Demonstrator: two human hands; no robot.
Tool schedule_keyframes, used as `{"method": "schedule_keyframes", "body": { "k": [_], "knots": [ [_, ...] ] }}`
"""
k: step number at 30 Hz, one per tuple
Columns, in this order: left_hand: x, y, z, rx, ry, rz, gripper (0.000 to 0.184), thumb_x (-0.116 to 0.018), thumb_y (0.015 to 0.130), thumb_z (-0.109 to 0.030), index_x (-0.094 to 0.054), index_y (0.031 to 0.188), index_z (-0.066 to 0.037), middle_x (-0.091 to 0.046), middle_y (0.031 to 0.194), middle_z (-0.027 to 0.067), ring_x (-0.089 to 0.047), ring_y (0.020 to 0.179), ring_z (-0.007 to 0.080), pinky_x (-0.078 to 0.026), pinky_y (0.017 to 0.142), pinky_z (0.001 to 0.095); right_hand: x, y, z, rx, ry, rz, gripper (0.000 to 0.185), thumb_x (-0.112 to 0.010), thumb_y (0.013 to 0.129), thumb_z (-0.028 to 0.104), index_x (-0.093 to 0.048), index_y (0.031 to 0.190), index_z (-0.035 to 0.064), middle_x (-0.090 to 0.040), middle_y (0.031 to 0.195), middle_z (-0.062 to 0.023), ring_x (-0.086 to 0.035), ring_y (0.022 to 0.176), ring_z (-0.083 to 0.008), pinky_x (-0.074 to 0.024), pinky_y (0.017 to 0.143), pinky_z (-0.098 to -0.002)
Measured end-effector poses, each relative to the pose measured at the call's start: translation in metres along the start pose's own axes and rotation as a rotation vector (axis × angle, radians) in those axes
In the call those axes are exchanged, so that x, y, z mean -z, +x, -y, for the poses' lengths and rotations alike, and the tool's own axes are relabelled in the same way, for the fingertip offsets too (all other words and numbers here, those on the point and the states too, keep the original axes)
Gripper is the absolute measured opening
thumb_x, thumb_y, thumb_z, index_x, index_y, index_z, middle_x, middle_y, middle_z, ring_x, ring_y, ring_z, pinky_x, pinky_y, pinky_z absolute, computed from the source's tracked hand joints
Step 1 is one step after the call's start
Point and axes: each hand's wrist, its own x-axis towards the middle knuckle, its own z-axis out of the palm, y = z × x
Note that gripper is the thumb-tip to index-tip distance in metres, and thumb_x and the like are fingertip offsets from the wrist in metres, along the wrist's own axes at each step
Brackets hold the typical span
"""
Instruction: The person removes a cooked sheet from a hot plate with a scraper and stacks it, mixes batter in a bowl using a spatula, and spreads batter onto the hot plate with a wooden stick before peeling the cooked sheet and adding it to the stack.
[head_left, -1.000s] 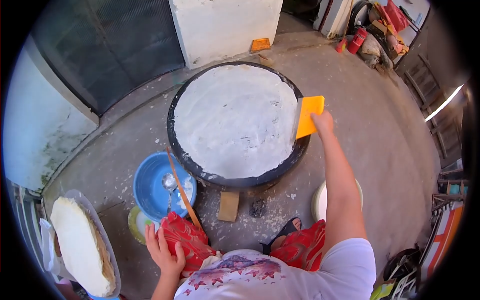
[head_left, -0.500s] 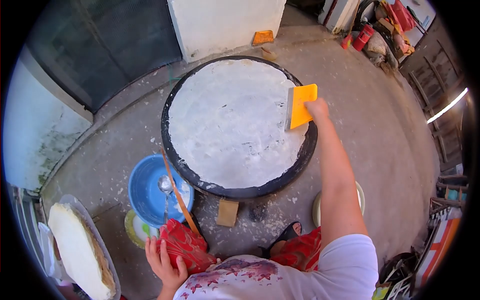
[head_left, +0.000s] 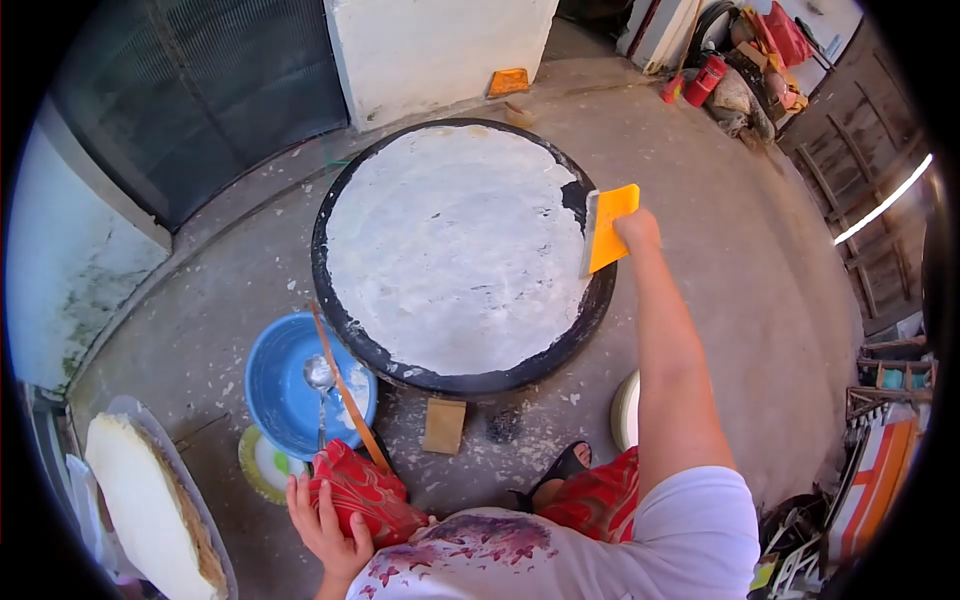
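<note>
A wide round black griddle (head_left: 345,330) carries a thin white sheet of batter (head_left: 450,250) over most of its top. My right hand (head_left: 638,230) grips a yellow scraper (head_left: 612,228), whose metal edge meets the sheet's right rim. Just above that edge, a small patch of black griddle shows bare. My left hand (head_left: 328,530) rests on my red-trousered knee with its fingers spread, holding nothing. Near that knee, a blue basin (head_left: 275,390) holds a metal ladle (head_left: 320,375) and some white batter, with a wooden stick (head_left: 345,395) lying across it.
A stack of thin white sheets (head_left: 145,510) lies at the lower left. A green-rimmed bowl (head_left: 255,475) is beside the basin. A brown block (head_left: 444,426) sits below the griddle. A pale round container (head_left: 625,410) is partly behind my right arm.
The scraper moved inward over the sheet's right side, then back out to its rim. A black bare patch now shows at the upper right of the sheet. My left hand stays on the knee.
</note>
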Motion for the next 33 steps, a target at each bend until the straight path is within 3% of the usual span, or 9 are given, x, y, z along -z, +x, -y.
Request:
{"method": "schedule_keyframes", "body": {
  "k": [4, 10, 17, 20, 24, 26, 29, 31, 33],
  "knots": [
    [-0.004, -0.001, 0.005, -0.041, -0.001, -0.021, 0.048, -0.051, 0.076, -0.022, -0.046, 0.116, 0.003, -0.038, 0.126, 0.0254, -0.032, 0.119, 0.0472, -0.028, 0.094, 0.0537, -0.004, 0.014, -0.024, 0.123, 0.26, -0.119, 0.039, -0.063, 0.071, 0.03, -0.06, 0.1, 0.0042, -0.063, 0.094, -0.0174, -0.06, 0.091, -0.0302, -0.0473, 0.076, -0.0384],
    [-0.002, 0.003, -0.003, -0.059, -0.062, -0.027, 0.048, -0.051, 0.075, -0.02, -0.046, 0.117, 0.003, -0.038, 0.128, 0.0239, -0.032, 0.12, 0.0445, -0.026, 0.098, 0.0513, 0.061, -0.014, -0.009, 0.39, 0.119, -0.472, 0.033, -0.064, 0.07, 0.031, -0.056, 0.088, 0.0042, -0.063, 0.083, -0.0173, -0.06, 0.08, -0.0339, -0.0471, 0.068, -0.0417],
    [-0.001, 0.0, -0.003, -0.071, -0.09, -0.084, 0.049, -0.055, 0.073, -0.016, -0.046, 0.118, 0.001, -0.039, 0.127, 0.0224, -0.033, 0.118, 0.0447, -0.028, 0.096, 0.0515, 0.121, -0.089, -0.02, 0.639, 0.339, -0.487, 0.027, -0.064, 0.073, 0.023, -0.054, 0.088, 0.0022, -0.062, 0.08, -0.0149, -0.062, 0.076, -0.0277, -0.0471, 0.065, -0.0349],
    [0.01, 0.011, -0.012, -0.124, -0.143, -0.148, 0.05, -0.059, 0.07, -0.011, -0.046, 0.117, 0.001, -0.04, 0.127, 0.0222, -0.034, 0.119, 0.0427, -0.029, 0.096, 0.0489, 0.138, -0.155, -0.022, 0.679, 0.701, -0.169, 0.026, -0.064, 0.076, 0.013, -0.054, 0.097, 0.0004, -0.061, 0.085, -0.0082, -0.059, 0.078, -0.0151, -0.0463, 0.068, -0.0276],
    [0.002, 0.041, -0.041, -0.051, -1.349, 0.006, 0.06, -0.063, 0.074, -0.008, -0.037, 0.128, -0.002, -0.031, 0.136, 0.0154, -0.032, 0.125, 0.0299, -0.029, 0.099, 0.0414, 0.149, -0.245, -0.035, 0.628, 1.054, 0.331, 0.033, -0.064, 0.076, 0.01, -0.052, 0.105, -0.0008, -0.06, 0.093, -0.0063, -0.057, 0.085, -0.0132, -0.0463, 0.076, -0.0271],
    [-0.001, 0.06, -0.059, 0.034, -1.643, 0.155, 0.063, -0.063, 0.076, -0.008, -0.033, 0.131, -0.003, -0.024, 0.14, 0.0131, -0.032, 0.126, 0.0255, -0.032, 0.098, 0.0398, 0.144, -0.278, -0.047, 0.619, 1.097, 0.482, 0.035, -0.065, 0.076, 0.009, -0.051, 0.106, -0.001, -0.06, 0.094, -0.0063, -0.057, 0.086, -0.013, -0.0462, 0.078, -0.0272],
    [-0.003, 0.074, -0.078, 0.112, -1.886, 0.273, 0.069, -0.069, 0.074, -0.019, -0.033, 0.13, -0.004, -0.034, 0.135, 0.0099, -0.041, 0.119, 0.0216, -0.036, 0.095, 0.0367, 0.135, -0.319, -0.063, 0.563, 1.071, 0.732, 0.038, -0.066, 0.074, 0.007, -0.051, 0.107, -0.0005, -0.06, 0.097, -0.007, -0.057, 0.088, -0.0131, -0.0461, 0.079, -0.0269],
    [0.004, 0.075, -0.084, 0.197, -1.989, 0.537, 0.053, -0.068, 0.075, -0.015, -0.045, 0.12, -0.002, -0.052, 0.119, 0.0082, -0.052, 0.106, 0.0171, -0.041, 0.09, 0.0325, 0.133, -0.339, -0.071, 0.494, 1.061, 0.854, 0.041, -0.068, 0.072, 0.007, -0.051, 0.108, -0.0002, -0.06, 0.099, -0.0076, -0.058, 0.089, -0.0142, -0.0461, 0.08, -0.0269],
    [0.01, 0.067, -0.082, 0.271, -1.92, 0.541, 0.042, -0.068, 0.075, -0.012, -0.051, 0.112, -0.003, -0.057, 0.107, 0.0064, -0.055, 0.098, 0.0157, -0.043, 0.086, 0.0308, 0.13, -0.346, -0.085, 0.482, 1.074, 0.848, 0.041, -0.068, 0.071, 0.007, -0.052, 0.108, -0.0002, -0.06, 0.1, -0.0078, -0.058, 0.089, -0.0146, -0.0463, 0.079, -0.027]
  ]
}}
